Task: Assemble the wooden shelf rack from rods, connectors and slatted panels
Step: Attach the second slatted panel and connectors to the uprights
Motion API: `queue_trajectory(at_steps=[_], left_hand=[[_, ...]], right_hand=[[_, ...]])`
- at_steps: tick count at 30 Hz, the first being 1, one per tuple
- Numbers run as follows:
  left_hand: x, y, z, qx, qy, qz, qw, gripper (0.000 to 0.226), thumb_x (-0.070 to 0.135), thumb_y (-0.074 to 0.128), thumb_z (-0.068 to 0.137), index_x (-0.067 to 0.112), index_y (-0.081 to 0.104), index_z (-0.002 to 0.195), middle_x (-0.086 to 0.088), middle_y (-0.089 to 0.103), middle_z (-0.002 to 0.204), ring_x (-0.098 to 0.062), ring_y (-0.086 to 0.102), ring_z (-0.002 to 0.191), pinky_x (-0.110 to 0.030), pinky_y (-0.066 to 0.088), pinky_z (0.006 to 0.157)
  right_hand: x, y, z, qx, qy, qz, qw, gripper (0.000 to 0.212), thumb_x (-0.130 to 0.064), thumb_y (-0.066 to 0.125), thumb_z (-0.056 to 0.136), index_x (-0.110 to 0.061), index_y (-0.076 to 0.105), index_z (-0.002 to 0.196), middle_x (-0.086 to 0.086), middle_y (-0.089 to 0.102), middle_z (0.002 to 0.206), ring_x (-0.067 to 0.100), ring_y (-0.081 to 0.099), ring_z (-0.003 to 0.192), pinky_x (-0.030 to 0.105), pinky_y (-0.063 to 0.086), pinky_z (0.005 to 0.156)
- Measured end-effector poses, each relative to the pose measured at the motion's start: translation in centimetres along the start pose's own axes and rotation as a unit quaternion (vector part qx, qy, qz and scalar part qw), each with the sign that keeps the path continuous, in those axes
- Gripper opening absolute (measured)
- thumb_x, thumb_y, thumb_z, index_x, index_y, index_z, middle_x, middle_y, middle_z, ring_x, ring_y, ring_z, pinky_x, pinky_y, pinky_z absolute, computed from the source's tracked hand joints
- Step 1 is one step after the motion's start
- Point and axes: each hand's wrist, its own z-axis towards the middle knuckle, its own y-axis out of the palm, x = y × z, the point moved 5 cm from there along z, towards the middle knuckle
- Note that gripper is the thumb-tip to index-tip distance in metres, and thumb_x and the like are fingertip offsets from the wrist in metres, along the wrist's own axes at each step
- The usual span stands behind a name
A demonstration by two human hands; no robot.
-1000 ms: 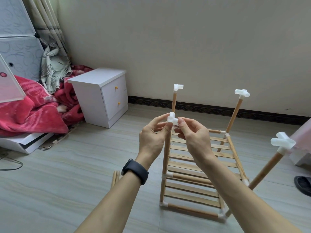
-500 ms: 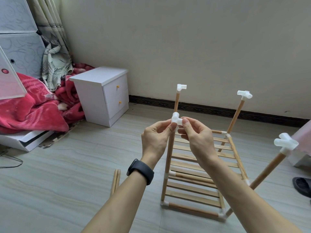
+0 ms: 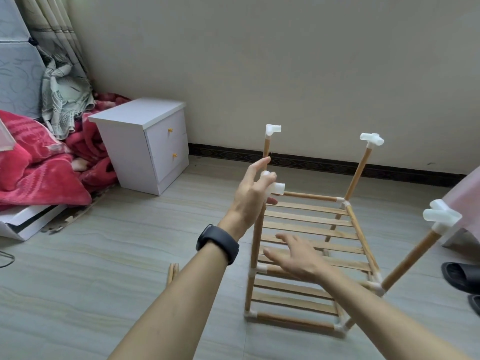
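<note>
Down on the floor (image 3: 104, 255) by the back wall, our shelf rack (image 3: 293, 320) is standing with two slatted panels already in, the upper one (image 3: 311, 231) and the lower one (image 3: 293, 302). Four rods poke up from the corners.

We're at the near-left rod (image 3: 257, 235), which has its white connector (image 3: 277, 187) on top. The left hand (image 3: 250, 197) is right beside that connector with its fingers straight and loose, gripping nothing. It's too blurry to say whether it's touching the plastic. The right hand (image 3: 298, 259) hovers palm-down over the upper panel, fingers spread and empty.

Looks like this cap is on, so we'd call the job a seat-and-check:
- Line its side sockets up with the far-left connector (image 3: 272, 129) and the near-right one (image 3: 440, 215), or the top rails won't meet.
- Hold the rod low with the right hand and push the cap straight down, since these uprights look wobbly and splay outward.
- Twist only gently, because the joint below could probably work loose.

The spare rods (image 3: 172, 274) lie on the floor just left of the rack, handy for the rails.
</note>
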Motion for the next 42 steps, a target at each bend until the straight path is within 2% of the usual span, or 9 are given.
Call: queue_trajectory(at_steps=[4, 7, 13, 17, 23, 28, 34, 37, 42], left_hand=[[-1.3, 0.9, 0.2, 0.011, 0.026, -0.064, 0.998, 0.03, 0.037, 0.044, 0.088, 0.01, 0.052, 0.098, -0.001, 0.046, 0.061, -0.015, 0.045, 0.054, -0.034, 0.04, 0.054], [-2.0, 1.2, 0.4, 0.001, 0.042, -0.071, 0.997, 0.022, 0.035, 0.043, 0.088, 0.013, 0.046, 0.089, 0.008, 0.038, 0.059, -0.008, 0.034, 0.05, -0.025, 0.026, 0.046], [-2.5, 0.3, 0.7, 0.01, 0.077, -0.078, 0.994, 0.018, 0.029, 0.041, 0.092, 0.012, 0.045, 0.088, 0.009, 0.038, 0.063, -0.007, 0.033, 0.049, -0.022, 0.023, 0.044], [-2.8, 1.7, 0.6, 0.025, 0.078, -0.064, 0.995, 0.018, 0.03, 0.043, 0.089, 0.013, 0.044, 0.084, 0.003, 0.035, 0.071, -0.011, 0.03, 0.052, -0.022, 0.023, 0.045], [-3.4, 2.4, 0.3, 0.057, 0.089, -0.023, 0.994, 0.021, 0.036, 0.043, 0.091, 0.02, 0.048, 0.078, 0.01, 0.043, 0.07, -0.009, 0.037, 0.053, -0.018, 0.03, 0.048], [-3.2, 2.3, 0.4, 0.066, 0.025, -0.084, 0.994, 0.049, 0.06, 0.037, 0.092, 0.013, 0.053, 0.086, 0.012, 0.041, 0.057, -0.007, 0.034, 0.048, -0.02, 0.028, 0.047], [-3.7, 2.2, -0.4, 0.131, 0.042, -0.058, 0.989, 0.077, 0.073, 0.035, 0.083, 0.003, 0.068, 0.086, 0.006, 0.032, 0.049, -0.01, 0.03, 0.047, -0.024, 0.025, 0.045], [-3.7, 2.3, -0.6, 0.144, 0.067, -0.035, 0.987, 0.062, 0.073, 0.032, 0.081, 0.027, 0.055, 0.047, 0.01, 0.031, 0.043, -0.01, 0.03, 0.043, -0.025, 0.026, 0.046], [-4.1, 2.0, 0.2, 0.143, 0.067, -0.056, 0.986, 0.046, 0.062, 0.036, 0.078, 0.035, 0.052, 0.045, 0.012, 0.032, 0.043, -0.008, 0.031, 0.043, -0.023, 0.027, 0.045]], right_hand=[[1.8, 4.7, 1.1, -0.035, -0.003, -0.148, 0.988, 0.093, -0.093, 0.031, 0.075, -0.04, 0.036, 0.151, 0.001, 0.038, 0.152, 0.027, 0.034, 0.139, 0.049, 0.036, 0.113], [2.1, 6.2, 1.9, 0.036, -0.06, -0.185, 0.98, 0.078, -0.088, 0.028, 0.083, -0.039, 0.042, 0.141, -0.003, 0.044, 0.123, 0.02, 0.048, 0.11, 0.037, 0.046, 0.085], [2.5, 7.5, 2.8, 0.09, -0.087, -0.209, 0.97, 0.072, -0.088, 0.014, 0.086, -0.026, 0.044, 0.105, -0.003, 0.044, 0.105, 0.021, 0.053, 0.073, 0.034, 0.038, 0.051], [2.7, 7.2, 2.9, 0.095, -0.116, -0.187, 0.971, 0.064, -0.089, 0.017, 0.084, -0.028, 0.035, 0.087, -0.004, 0.053, 0.096, 0.032, 0.064, 0.078, 0.036, 0.04, 0.054], [2.9, 7.1, 2.6, 0.1, -0.135, -0.154, 0.974, 0.066, -0.093, 0.013, 0.079, -0.03, 0.033, 0.082, -0.009, 0.042, 0.084, 0.027, 0.056, 0.074, 0.036, 0.039, 0.056], [2.8, 7.5, 2.4, 0.104, -0.111, -0.226, 0.962, 0.074, -0.089, -0.003, 0.082, -0.028, 0.039, 0.075, -0.009, 0.062, 0.078, 0.022, 0.062, 0.073, 0.034, 0.032, 0.054], [2.8, 7.5, 2.8, 0.075, -0.106, -0.214, 0.968, 0.086, -0.091, -0.023, 0.066, -0.028, 0.036, 0.068, -0.01, 0.047, 0.062, 0.021, 0.054, 0.067, 0.036, 0.037, 0.055], [3.0, 7.5, 2.8, 0.076, -0.104, -0.206, 0.97, 0.081, -0.091, -0.013, 0.071, -0.027, 0.036, 0.067, -0.009, 0.049, 0.066, 0.023, 0.056, 0.069, 0.036, 0.038, 0.057], [3.1, 7.6, 3.1, 0.086, -0.111, -0.2, 0.97, 0.084, -0.093, -0.012, 0.07, -0.025, 0.036, 0.065, -0.009, 0.044, 0.058, 0.019, 0.042, 0.054, 0.035, 0.027, 0.049]])
